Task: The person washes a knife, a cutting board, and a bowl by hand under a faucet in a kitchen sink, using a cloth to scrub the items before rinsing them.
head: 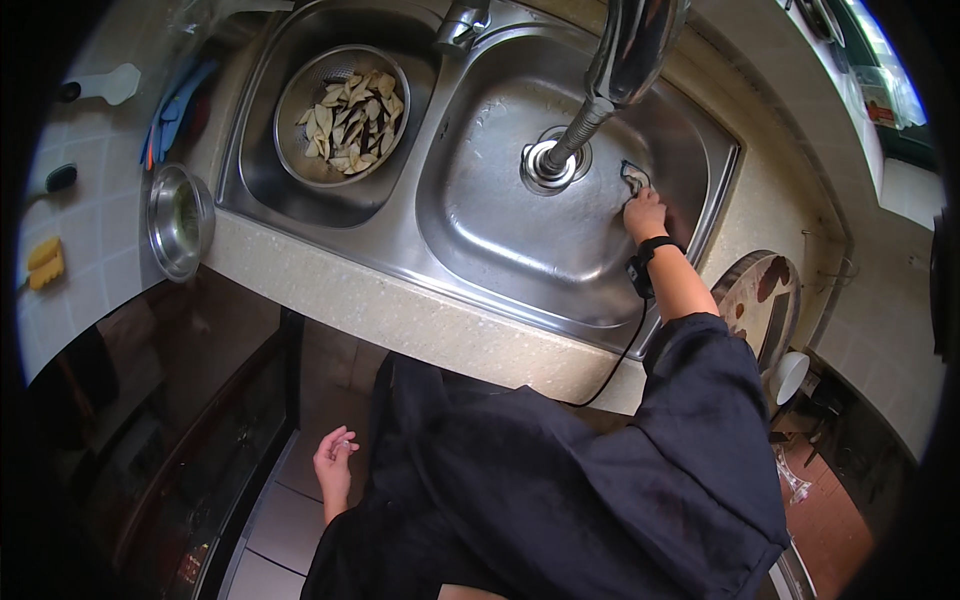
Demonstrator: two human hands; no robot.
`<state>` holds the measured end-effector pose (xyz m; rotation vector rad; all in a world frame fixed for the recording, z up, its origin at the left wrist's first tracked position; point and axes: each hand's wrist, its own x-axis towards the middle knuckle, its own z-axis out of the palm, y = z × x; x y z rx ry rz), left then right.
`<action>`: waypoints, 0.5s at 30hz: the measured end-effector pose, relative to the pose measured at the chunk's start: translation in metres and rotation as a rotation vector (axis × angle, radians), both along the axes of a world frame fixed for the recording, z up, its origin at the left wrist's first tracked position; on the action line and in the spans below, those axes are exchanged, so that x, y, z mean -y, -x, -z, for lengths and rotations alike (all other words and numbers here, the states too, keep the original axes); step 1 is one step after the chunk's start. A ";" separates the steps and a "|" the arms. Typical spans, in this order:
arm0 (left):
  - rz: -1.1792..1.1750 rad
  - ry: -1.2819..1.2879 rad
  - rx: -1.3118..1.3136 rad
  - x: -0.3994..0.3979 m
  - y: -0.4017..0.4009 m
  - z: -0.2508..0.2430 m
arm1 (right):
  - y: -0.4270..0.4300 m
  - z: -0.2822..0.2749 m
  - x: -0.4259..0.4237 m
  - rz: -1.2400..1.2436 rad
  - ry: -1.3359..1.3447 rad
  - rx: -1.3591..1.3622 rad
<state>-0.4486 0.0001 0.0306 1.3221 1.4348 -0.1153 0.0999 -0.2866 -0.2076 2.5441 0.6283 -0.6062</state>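
Note:
My right hand point(646, 212) reaches down into the large steel sink basin point(517, 232). Its fingers pinch a small crumpled dark-and-white scrap point(636, 175), too small to name exactly, at the basin's floor. Left of that scrap, a flexible tap hose point(581, 135) hangs over the round metal drain fitting point(551, 161). My left hand point(335, 459) hangs low beside my body, away from the counter, fingers half curled. A pale glint shows between those fingers; whether it is a held thing is unclear. In the smaller basin point(259, 180) stands a steel colander point(281, 142) with cut eggplant pieces point(352, 124).
A steel bowl point(180, 225) stands left of the sink, near blue gloves point(176, 105). At right, a round wooden chopping board point(761, 300) leans near a white bowl point(789, 377). The stone counter edge point(420, 307) runs before me. A black cable point(634, 345) trails from my right wristband.

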 end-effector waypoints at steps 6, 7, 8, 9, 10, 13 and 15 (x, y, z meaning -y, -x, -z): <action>-0.030 0.026 -0.039 0.008 -0.006 -0.004 | 0.066 0.011 -0.025 -0.199 0.080 -0.708; -0.035 0.019 -0.032 0.008 -0.005 -0.003 | 0.083 -0.006 -0.038 -0.138 0.048 -0.840; -0.028 0.016 -0.023 0.006 -0.007 -0.001 | 0.094 -0.002 -0.045 -0.163 0.034 -0.886; -0.019 0.016 -0.022 0.005 -0.009 0.001 | 0.105 0.002 -0.053 -0.189 0.018 -0.935; 0.004 0.033 -0.010 0.002 -0.016 0.003 | 0.113 0.075 -0.040 -0.299 0.087 -1.100; -0.008 0.022 -0.035 0.004 -0.008 0.002 | 0.118 0.046 -0.099 -0.121 -0.076 -1.285; 0.016 0.021 -0.035 0.002 -0.013 0.002 | 0.112 0.001 -0.134 0.078 -0.279 -1.347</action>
